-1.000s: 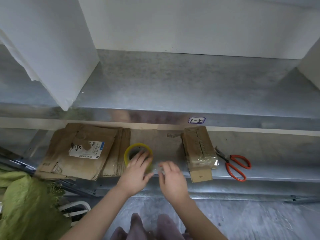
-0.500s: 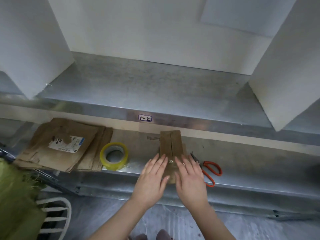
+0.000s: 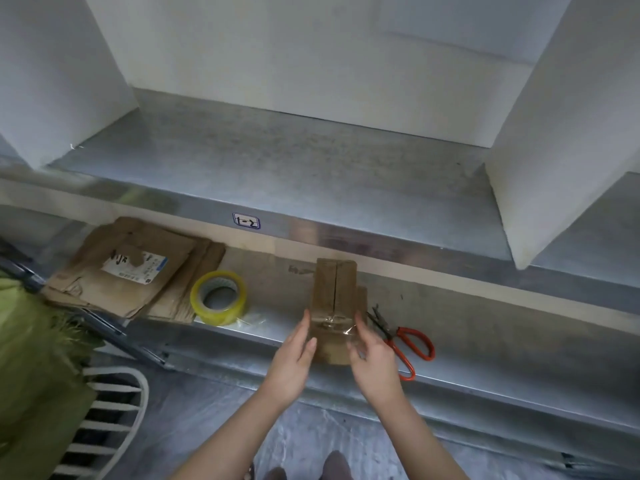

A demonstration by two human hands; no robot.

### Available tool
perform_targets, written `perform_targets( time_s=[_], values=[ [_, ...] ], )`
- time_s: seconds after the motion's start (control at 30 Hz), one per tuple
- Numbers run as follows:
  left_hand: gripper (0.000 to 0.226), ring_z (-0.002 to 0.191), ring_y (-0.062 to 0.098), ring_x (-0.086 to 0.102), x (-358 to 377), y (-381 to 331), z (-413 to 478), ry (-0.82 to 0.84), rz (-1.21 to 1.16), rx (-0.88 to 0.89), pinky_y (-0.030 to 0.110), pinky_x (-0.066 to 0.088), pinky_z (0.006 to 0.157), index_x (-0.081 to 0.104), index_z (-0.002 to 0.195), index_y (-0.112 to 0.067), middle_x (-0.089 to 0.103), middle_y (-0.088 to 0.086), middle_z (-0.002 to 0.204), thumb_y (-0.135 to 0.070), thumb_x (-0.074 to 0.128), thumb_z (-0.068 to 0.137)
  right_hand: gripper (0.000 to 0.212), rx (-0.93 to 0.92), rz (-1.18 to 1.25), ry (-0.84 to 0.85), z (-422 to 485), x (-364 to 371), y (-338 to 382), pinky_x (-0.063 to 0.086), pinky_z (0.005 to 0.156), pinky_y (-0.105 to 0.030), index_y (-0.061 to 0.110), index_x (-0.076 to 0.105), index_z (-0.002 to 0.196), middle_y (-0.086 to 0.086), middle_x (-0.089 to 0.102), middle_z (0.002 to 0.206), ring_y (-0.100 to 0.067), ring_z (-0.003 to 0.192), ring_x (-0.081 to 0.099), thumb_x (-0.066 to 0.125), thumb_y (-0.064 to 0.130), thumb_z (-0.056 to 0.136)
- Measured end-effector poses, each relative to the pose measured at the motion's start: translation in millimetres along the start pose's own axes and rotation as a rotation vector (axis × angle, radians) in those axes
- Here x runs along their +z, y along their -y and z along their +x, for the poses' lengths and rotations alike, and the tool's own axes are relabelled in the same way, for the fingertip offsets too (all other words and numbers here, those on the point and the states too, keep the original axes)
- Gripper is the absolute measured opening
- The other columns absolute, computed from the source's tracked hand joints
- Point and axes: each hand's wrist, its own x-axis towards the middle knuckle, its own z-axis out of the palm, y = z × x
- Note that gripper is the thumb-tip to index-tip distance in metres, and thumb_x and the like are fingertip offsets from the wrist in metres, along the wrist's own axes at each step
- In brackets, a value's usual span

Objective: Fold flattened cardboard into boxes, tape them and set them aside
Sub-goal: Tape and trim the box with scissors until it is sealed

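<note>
You have soft, even, rather cool light with no hard shadows, and its source is out of view. The upper shelf (image 3: 311, 174) shows a dull sheen along its front lip. The clear tape (image 3: 333, 322) on the box (image 3: 334, 289) glints at the near end. Your right hand (image 3: 375, 362) is smeared at the fingers; your left hand (image 3: 294, 358) is sharper. The wide lens bows the shelf lines, and the green sack (image 3: 31, 358) at the left edge looks soft.

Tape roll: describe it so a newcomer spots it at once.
Look at the lower galvanised metal shelf, under the small blue-edged label. Beside the stack of flattened brown cardboard lies the yellow roll of clear tape. It is the only round, yellow thing there.
</note>
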Motion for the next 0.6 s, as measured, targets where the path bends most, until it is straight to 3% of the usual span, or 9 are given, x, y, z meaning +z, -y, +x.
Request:
perform_targets(
  time_s=[0.07, 0.17, 0.27, 0.37, 0.5, 0.6],
  values=[
    [0.055, 0.137, -0.001, 0.027, 4.5, -5.3, -4.1, 0.005, -0.07, -0.031, -0.005, 0.019, 0.097, 0.008, 0.146, -0.038, 0.019, -0.03, 0.143, -0.033, 0.039, 0.101, 0.061, 0.028, 0.119, 0.005, 0.1, -0.2, -4.3, 0.03, 0.099, -0.001, 0.02, 0.042, 0.144, 0.008, 0.052, 0.137, -0.001, 0.127, 0.047, 0.059, 0.001, 0.089],
    [0.052, 0.127, 0.005, 0.047, -5.7, -6.5, 0.4, -0.081, -0.005, -0.024, -0.003, 0.03, 0.089, 0.028, 0.147, -0.033, 0.042, -0.02, 0.138, -0.03, 0.048, 0.099, 0.065, 0.059, 0.214, 0.022, 1.8, -4.8, -8.6, 0.041, 0.097, -0.008, 0.032, 0.047, 0.138, 0.022, 0.061, 0.117, 0.012, 0.11, 0.056, 0.062, -0.001, 0.084],
    [0.046, 0.116, 0.009, 0.056, -25.2, -11.0, 17.9, -0.109, 0.228, 0.055, 0.009, 0.037, 0.087, 0.048, 0.137, -0.031, 0.059, -0.013, 0.126, -0.035, 0.059, 0.093, 0.056, 0.04, 0.135, 0.039, 14.8, -14.4, -7.5, 0.047, 0.088, -0.01, 0.033, 0.055, 0.128, 0.023, 0.065, 0.097, 0.002, 0.097, 0.065, 0.075, 0.014, 0.08],
    [0.044, 0.108, 0.016, 0.06, -26.4, -13.2, 34.3, -0.135, 0.42, 0.119, 0.023, 0.044, 0.089, 0.06, 0.126, -0.027, 0.067, -0.001, 0.114, -0.038, 0.069, 0.084, 0.045, -0.066, -0.089, -0.031, 27.3, -12.3, -4.7, 0.05, 0.083, -0.021, 0.028, 0.062, 0.12, 0.011, 0.069, 0.102, -0.008, 0.095, 0.065, 0.077, 0.032, 0.078],
    [0.033, 0.092, 0.03, 0.06, -9.7, -5.6, 43.1, -0.214, 0.524, 0.179, 0.035, 0.05, 0.079, 0.065, 0.111, -0.019, 0.065, 0.006, 0.097, -0.024, 0.072, 0.08, 0.03, -0.129, -0.197, -0.212, 27.4, 7.3, -0.5, 0.052, 0.066, -0.03, 0.021, 0.064, 0.108, 0.003, 0.068, 0.097, -0.02, 0.085, 0.067, 0.075, 0.022, 0.079],
    [0.035, 0.096, 0.028, 0.056, -0.7, -6.0, 38.9, -0.281, 0.548, 0.224, 0.037, 0.049, 0.085, 0.062, 0.114, -0.015, 0.062, 0.007, 0.101, -0.019, 0.07, 0.08, 0.036, -0.105, -0.161, -0.233, 22.1, 11.8, -2.3, 0.053, 0.072, -0.028, 0.023, 0.063, 0.112, 0.004, 0.066, 0.105, -0.018, 0.091, 0.065, 0.072, 0.019, 0.078]
  ],
)
